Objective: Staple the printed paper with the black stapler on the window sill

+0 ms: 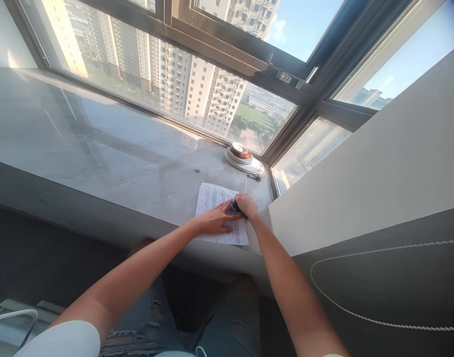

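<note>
A printed sheet of paper (215,194), or a thin stack, lies on the pale windowsill (145,171). My left hand (214,219) rests flat across it with fingers spread, the fingertips close to a small black stapler (234,205). The stapler sits at the paper's right side, and my right hand (247,204) is closed around its top from the right. My fingers hide much of the stapler. Whether the paper is between its jaws cannot be seen.
Stacked round plates or lids (242,157) stand in the window corner, beside a small dark item (254,177). Tiny dark pieces (198,170) lie on the sill. A white wall (361,148) rises at right, with a hanging beaded cord (346,310) below it.
</note>
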Motion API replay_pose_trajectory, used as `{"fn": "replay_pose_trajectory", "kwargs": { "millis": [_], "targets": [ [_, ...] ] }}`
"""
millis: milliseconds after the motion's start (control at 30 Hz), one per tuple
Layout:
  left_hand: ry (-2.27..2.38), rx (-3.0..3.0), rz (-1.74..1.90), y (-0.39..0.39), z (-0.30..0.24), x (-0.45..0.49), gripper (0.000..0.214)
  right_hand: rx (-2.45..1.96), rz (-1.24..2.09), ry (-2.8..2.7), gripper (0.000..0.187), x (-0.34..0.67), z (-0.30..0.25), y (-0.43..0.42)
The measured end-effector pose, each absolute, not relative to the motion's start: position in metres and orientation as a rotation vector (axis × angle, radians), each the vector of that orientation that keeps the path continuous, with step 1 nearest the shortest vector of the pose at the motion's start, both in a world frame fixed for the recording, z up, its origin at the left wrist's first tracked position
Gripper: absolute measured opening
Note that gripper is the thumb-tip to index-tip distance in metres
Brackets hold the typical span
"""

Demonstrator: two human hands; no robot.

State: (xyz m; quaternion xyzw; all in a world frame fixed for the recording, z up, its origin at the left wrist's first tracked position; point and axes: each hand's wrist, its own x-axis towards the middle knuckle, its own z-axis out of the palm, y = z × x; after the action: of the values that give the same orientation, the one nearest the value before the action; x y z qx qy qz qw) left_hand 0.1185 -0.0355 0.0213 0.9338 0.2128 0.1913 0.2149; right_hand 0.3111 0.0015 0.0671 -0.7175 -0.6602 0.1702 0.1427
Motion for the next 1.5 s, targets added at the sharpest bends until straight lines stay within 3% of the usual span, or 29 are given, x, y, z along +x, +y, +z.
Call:
{"fn": "replay_pose_trajectory", "kwargs": {
  "millis": [200, 633, 967, 1500],
  "targets": [
    [0.616, 2.624, 0.530, -0.039, 0.024, 0.118, 0.057, -2.208, 0.149, -1.938, 0.030, 0.292, 0.062, -0.010],
    [0.658, 2.683, 0.527, -0.037, 0.016, 0.089, 0.054, -2.377, 0.094, -2.089, 0.041, 0.276, 0.078, -0.021],
    [0.643, 2.703, 0.558, -0.039, 0.021, 0.091, 0.047, -2.400, -0.048, -2.072, 0.030, 0.269, 0.063, -0.019],
    [0.722, 2.713, 0.375, -0.037, 0.026, 0.088, 0.054, -2.220, 0.126, -1.815, 0.035, 0.285, 0.078, -0.023]
  ]
}}
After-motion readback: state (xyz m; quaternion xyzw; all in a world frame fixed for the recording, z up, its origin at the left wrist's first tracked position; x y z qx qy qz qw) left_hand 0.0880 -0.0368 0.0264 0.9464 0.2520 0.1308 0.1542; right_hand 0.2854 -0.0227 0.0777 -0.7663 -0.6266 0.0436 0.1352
